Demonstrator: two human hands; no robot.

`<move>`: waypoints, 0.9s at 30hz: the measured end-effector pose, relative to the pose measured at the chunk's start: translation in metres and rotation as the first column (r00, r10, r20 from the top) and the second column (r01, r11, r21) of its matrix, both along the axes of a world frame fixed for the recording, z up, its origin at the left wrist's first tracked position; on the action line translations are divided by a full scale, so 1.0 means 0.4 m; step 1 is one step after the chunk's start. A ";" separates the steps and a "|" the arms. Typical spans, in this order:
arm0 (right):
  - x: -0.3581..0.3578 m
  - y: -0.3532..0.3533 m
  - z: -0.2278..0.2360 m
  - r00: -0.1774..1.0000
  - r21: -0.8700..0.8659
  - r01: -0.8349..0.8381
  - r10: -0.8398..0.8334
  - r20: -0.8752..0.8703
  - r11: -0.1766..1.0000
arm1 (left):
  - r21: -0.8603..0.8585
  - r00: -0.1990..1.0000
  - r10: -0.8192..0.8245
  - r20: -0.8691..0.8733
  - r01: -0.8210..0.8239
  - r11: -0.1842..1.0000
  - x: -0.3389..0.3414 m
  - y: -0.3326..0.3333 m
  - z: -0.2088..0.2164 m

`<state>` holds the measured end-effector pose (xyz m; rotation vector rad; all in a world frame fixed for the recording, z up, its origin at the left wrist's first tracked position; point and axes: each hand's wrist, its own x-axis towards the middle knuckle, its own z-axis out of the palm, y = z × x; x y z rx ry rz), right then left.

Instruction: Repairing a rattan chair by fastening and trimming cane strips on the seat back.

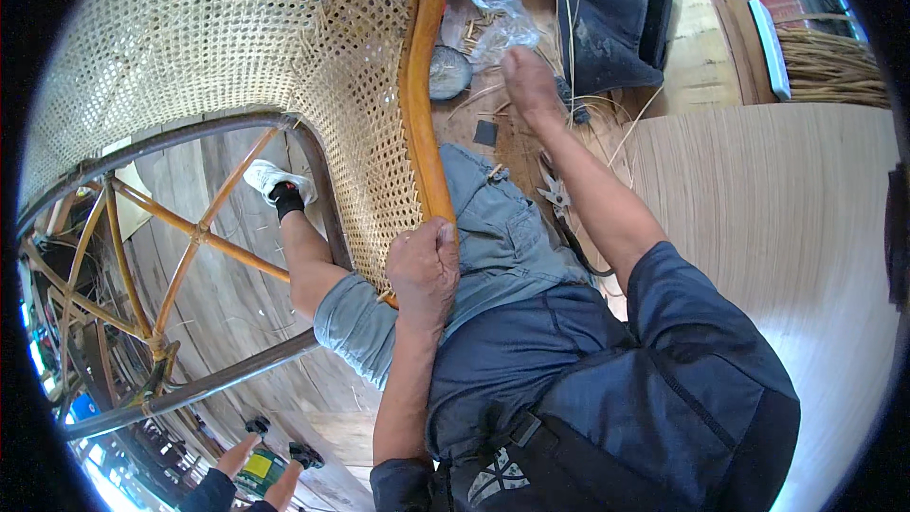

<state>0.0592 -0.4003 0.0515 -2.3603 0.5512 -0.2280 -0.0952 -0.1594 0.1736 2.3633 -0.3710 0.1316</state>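
Dark blue shirt (569,389) lay nearest. My left hand (423,265), the nearer one, closed around the rim (418,133) of the cane chair (351,66) at upper left; that rim ran lengthwise up the frame. My right hand (533,90) sat apart, upper centre, bunched, its hold unclear. Pale, open weave met glossy orange-brown edging.
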 end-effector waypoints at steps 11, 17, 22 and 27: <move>0.205 -0.204 -0.046 0.912 -0.283 -0.405 0.406 -0.058 0.869 | -0.006 0.998 0.025 0.050 -0.024 1.000 0.000 0.000 0.004; 0.055 -0.129 0.088 0.983 -0.141 -0.180 0.183 0.008 0.974 | -0.013 0.999 0.010 -0.051 -0.011 1.000 0.005 -0.003 0.016; -0.090 -0.085 -0.006 0.981 -0.507 -0.136 0.043 -0.191 0.851 | 0.006 1.000 0.016 -0.001 -0.016 1.000 0.006 -0.008 0.007; -0.112 -0.075 -0.005 0.989 -0.471 -0.113 0.053 -0.138 0.875 | -0.046 1.000 0.020 -0.011 -0.020 0.999 -0.001 -0.008 -0.004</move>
